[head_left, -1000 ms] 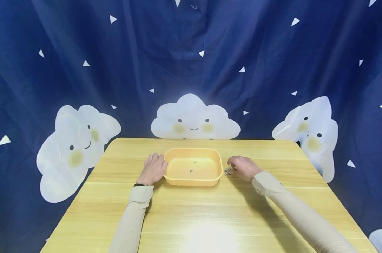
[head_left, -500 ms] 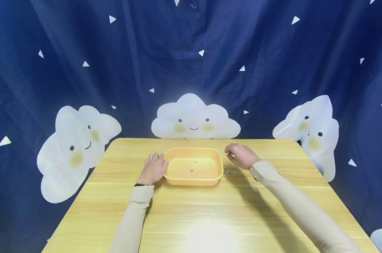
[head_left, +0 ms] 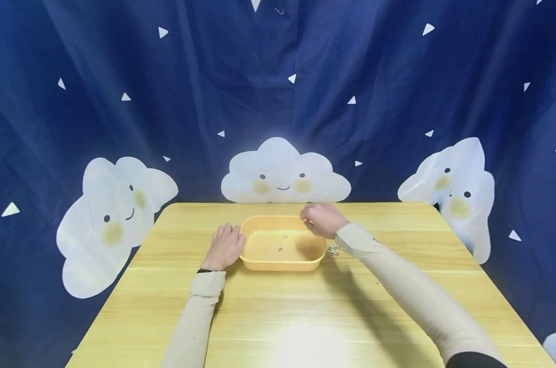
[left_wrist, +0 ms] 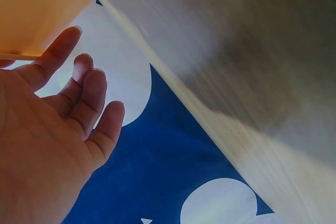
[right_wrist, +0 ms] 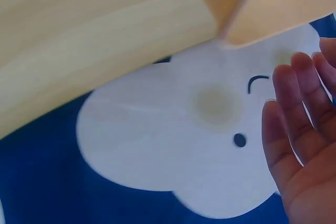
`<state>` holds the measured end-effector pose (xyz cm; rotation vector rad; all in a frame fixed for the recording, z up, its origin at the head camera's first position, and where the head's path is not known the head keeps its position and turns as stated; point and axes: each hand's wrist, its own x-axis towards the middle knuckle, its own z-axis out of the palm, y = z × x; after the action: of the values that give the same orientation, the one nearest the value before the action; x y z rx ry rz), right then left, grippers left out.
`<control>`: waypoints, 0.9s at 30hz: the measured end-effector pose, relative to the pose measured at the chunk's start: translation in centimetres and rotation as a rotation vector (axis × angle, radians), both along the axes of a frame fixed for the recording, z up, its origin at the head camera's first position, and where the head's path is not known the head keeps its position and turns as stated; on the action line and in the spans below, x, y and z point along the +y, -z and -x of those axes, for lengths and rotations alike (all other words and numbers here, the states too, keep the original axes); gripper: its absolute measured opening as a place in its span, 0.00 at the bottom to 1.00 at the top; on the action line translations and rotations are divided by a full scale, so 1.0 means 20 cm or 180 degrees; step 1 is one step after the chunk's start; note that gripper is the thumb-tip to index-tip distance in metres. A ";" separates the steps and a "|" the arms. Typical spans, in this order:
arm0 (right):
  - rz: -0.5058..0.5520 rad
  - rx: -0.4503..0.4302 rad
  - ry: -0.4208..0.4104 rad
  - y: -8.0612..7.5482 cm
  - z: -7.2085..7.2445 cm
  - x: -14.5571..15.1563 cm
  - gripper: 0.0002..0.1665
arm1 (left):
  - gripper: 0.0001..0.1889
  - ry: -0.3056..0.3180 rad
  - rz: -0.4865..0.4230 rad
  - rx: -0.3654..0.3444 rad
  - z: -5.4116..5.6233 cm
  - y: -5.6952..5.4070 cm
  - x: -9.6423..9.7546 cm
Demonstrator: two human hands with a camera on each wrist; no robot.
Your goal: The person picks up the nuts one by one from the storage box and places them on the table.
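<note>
A shallow orange-yellow plastic basin (head_left: 282, 266) stands on the table. Inside it lie two small shiny metal pieces (head_left: 280, 250), too tiny to tell their kind. My left hand (head_left: 224, 248) holds the basin's left rim; in the left wrist view its index finger touches the basin's outer wall (left_wrist: 42, 9), the thumb mostly hidden. Over the basin's back right corner hovers my right hand (head_left: 325, 221), thumb and index tips close together. Whether a piece sits between them is hidden. Several similar metal pieces (head_left: 330, 253) lie on the table right of the basin, partly covered by the right sleeve.
The light wooden table (head_left: 269, 317) has a far edge just behind the basin. A dark blue curtain (head_left: 278, 102) with white clouds and triangles hangs beyond it. Glare lies on the table's near middle.
From beside the metal pieces on the right, my right hand has risen and moved left over the basin. The left hand stays at the rim.
</note>
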<state>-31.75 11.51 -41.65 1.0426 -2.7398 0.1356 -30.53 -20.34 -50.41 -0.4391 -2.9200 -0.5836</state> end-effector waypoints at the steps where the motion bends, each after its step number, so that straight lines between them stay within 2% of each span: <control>1: -0.0041 -0.0017 -0.0014 0.00 0.01 -0.03 0.09 | 0.16 0.0002 -0.0007 -0.0001 0.00 0.00 0.00; 5: -0.0212 -0.0166 -0.0010 0.00 0.03 -0.12 0.09 | 0.16 0.0008 -0.0017 0.0003 0.01 0.00 0.00; 8: -0.0372 -0.0343 0.0051 0.01 0.04 -0.19 0.02 | 0.15 -0.0001 0.0005 -0.0019 0.00 0.00 0.00; 13: -0.0690 -0.0522 0.0121 0.05 0.05 -0.31 0.11 | 0.13 -0.0027 -0.0001 0.0020 0.00 0.01 0.00; 21: -0.1123 -0.0402 0.0028 0.13 0.04 -0.43 0.08 | 0.14 0.0004 -0.0068 0.0124 0.00 0.03 0.01; 27: -0.1267 -0.0012 -0.0108 0.21 0.03 -0.47 0.10 | 0.15 -0.0035 0.0017 0.0034 -0.01 0.01 0.00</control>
<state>-32.36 2.06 -45.86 1.1796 -2.8183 -0.4200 -30.35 -20.25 -50.70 -0.4250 -2.9126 -0.5703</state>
